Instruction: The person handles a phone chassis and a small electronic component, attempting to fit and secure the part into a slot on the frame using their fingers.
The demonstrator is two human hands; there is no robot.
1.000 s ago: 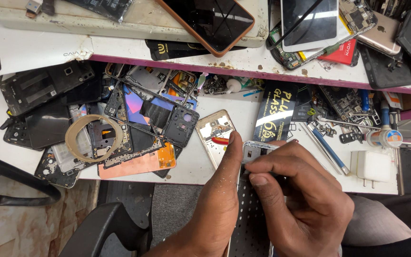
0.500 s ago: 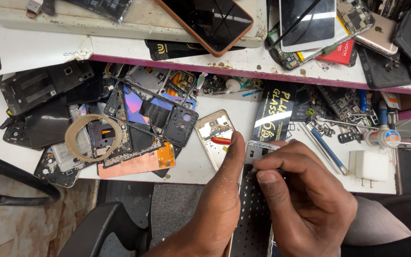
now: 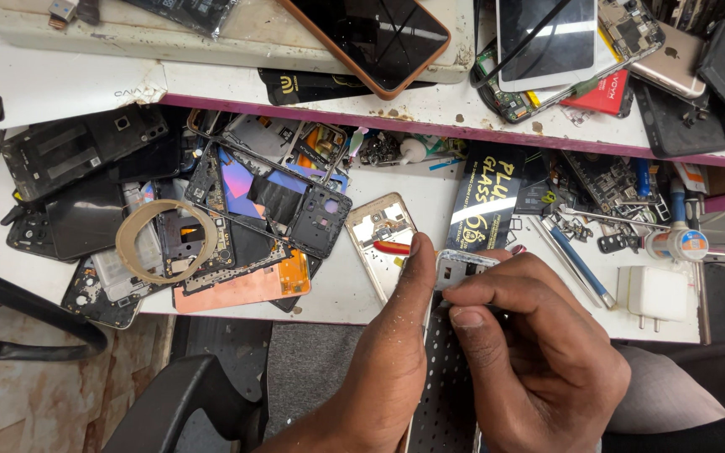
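Gripping a small silver metal piece (image 3: 461,267) from both sides: left hand (image 3: 388,369) with thumb pressed upright against its left edge, right hand (image 3: 539,361) curled tight round its right end, fingers folded over, thumb tucked beneath. Held just past the front edge of the white bench (image 3: 337,294), above a dark perforated mat (image 3: 446,394) lying over the lap. Crowded close behind: a gold phone frame (image 3: 383,239) just beyond the left thumb, red-handled tool (image 3: 392,248) lying across it and partly hidden by that thumb; a black glass-protector box (image 3: 484,205) directly behind the piece. Further left, a heap of opened phone backs and frames, too tangled to count, topped by a dark camera-cut frame (image 3: 287,201), one tan tape ring (image 3: 167,241), one orange panel (image 3: 241,289). To the right, two blue-handled tools (image 3: 576,260) lying slantwise, one small glue bottle (image 3: 677,245), one white charger plug (image 3: 654,294) near the bench corner. Up on the shelf (image 3: 211,84): one orange-rimmed phone (image 3: 371,38) face up, one white-edged tablet (image 3: 547,42), one red box (image 3: 602,94). Little bare bench anywhere; open room only off the front edge, over the mat, with a black chair arm (image 3: 18,310) curving in low at left.
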